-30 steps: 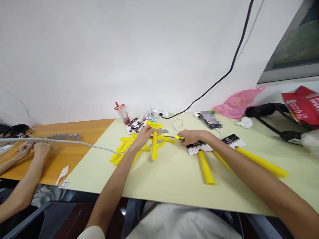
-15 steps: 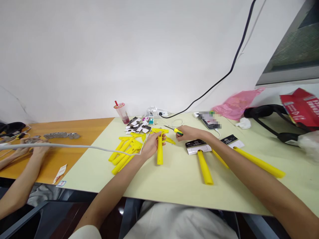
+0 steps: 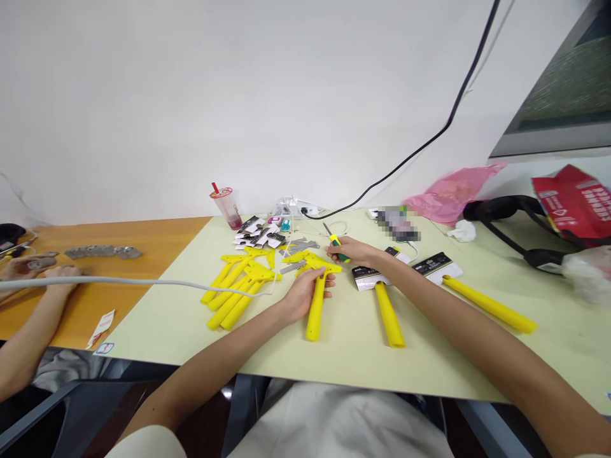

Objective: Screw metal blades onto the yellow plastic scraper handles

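My left hand (image 3: pixel 303 296) is closed around the upper handle of a yellow plastic scraper (image 3: pixel 315 315), its wide head pointing away from me. Just beyond it to the right, my right hand (image 3: pixel 356 249) grips a green-and-yellow screwdriver (image 3: pixel 338 247), the metal shaft pointing up and away, apart from the scraper. Left of my left hand lies a pile of several yellow scrapers (image 3: pixel 233 299). Flat grey metal blades (image 3: pixel 303 244) lie behind the scraper head. Under my right forearm, a scraper with a black-and-white card on its head (image 3: pixel 390 318) rests on the table.
Folded black-and-white cards (image 3: pixel 258 234) and a drink cup (image 3: pixel 226 208) stand at the back left. A white cable (image 3: pixel 191 284) crosses in front. Behind my right arm lie a blurred-out phone (image 3: pixel 396 222) and another carded scraper (image 3: pixel 491 304). A co-worker's hands (image 3: pixel 60 277) are at the left.
My left hand has drawn the scraper toward me and slightly right, uncovering grey blades behind. The screwdriver in my right hand has turned from nearly level to pointing more upward.
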Available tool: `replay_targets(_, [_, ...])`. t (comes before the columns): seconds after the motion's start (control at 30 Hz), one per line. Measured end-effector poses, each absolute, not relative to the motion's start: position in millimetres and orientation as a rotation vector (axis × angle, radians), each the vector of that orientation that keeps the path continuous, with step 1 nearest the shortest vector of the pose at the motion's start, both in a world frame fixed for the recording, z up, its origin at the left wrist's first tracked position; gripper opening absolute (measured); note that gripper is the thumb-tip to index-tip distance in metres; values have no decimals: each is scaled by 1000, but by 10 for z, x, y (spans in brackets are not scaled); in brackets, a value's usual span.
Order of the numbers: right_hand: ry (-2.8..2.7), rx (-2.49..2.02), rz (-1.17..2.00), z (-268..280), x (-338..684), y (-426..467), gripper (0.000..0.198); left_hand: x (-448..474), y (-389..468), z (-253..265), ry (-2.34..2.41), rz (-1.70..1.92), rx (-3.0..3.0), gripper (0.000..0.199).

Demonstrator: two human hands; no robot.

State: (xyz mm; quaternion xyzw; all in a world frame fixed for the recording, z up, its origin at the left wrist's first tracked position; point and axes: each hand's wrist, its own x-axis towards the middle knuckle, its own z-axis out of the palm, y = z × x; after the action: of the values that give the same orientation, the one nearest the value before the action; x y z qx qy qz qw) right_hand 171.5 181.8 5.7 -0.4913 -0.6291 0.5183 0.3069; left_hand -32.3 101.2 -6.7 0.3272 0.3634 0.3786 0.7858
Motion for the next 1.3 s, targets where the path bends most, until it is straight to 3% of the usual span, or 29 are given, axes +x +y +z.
replay_targets(0.2, [-2014, -1432, 1037, 47, 1684, 1861, 52, -286, 950, -65, 740, 826, 697, 15])
replay_targets(0.4, [-2200, -1525, 844, -25, 1567, 2061, 23, -274, 917, -74, 720, 816, 714, 20])
replay_targets(0.63, [-2269, -1494, 852, 17, 1475, 2152, 11, -286, 927, -71, 708, 807, 732, 23])
replay_targets(0.77, [-2245, -1451, 889, 123, 1526, 2102, 28, -296, 946, -59, 725, 790, 719, 16])
replay_targets(0.93, [-1793, -1236, 1151, 339, 1614, 1980, 47, -303, 988, -46, 749, 807, 689, 9])
replay_targets(1.07, [-1479, -983, 1281, 459, 1555, 1880, 51, -297, 1034, -34, 799, 882, 618, 10])
replay_targets(1.3, [-1304, -943, 1369, 416, 1291, 1802, 53, -322, 1098, -14, 691, 1061, 640, 7])
